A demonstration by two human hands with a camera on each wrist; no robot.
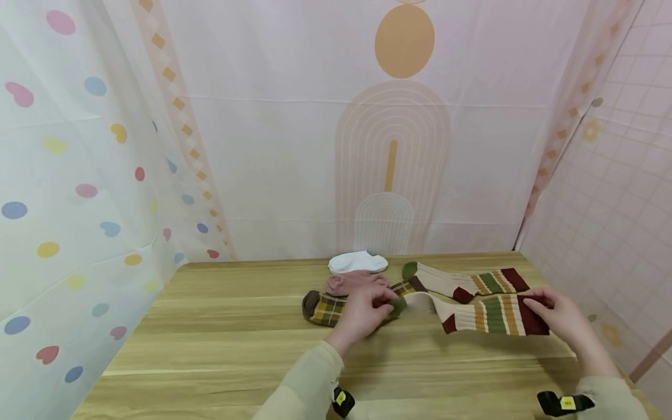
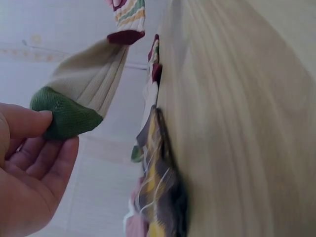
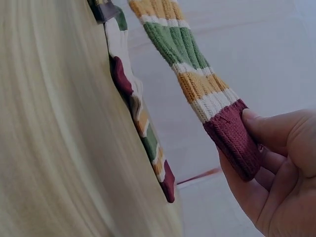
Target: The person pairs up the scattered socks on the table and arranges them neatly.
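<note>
A striped sock (image 1: 493, 315) with a green toe, cream foot and maroon heel and cuff is held up off the table between both hands. My left hand (image 1: 362, 312) pinches its green toe (image 2: 64, 113) between thumb and fingers. At the other end, my right hand (image 1: 559, 315) grips the maroon cuff (image 3: 234, 138). Just behind lies a matching striped sock (image 1: 493, 283), flat on the table with its green toe to the left. Beside and partly behind my left hand is a brown and yellow plaid sock (image 1: 328, 309).
Beyond the plaid sock lie a pink sock (image 1: 349, 283) and a white sock (image 1: 357, 262), near the back edge of the wooden table (image 1: 226, 326). Patterned curtains hang at the back (image 1: 273, 175), left (image 1: 68, 151) and right (image 1: 619, 192).
</note>
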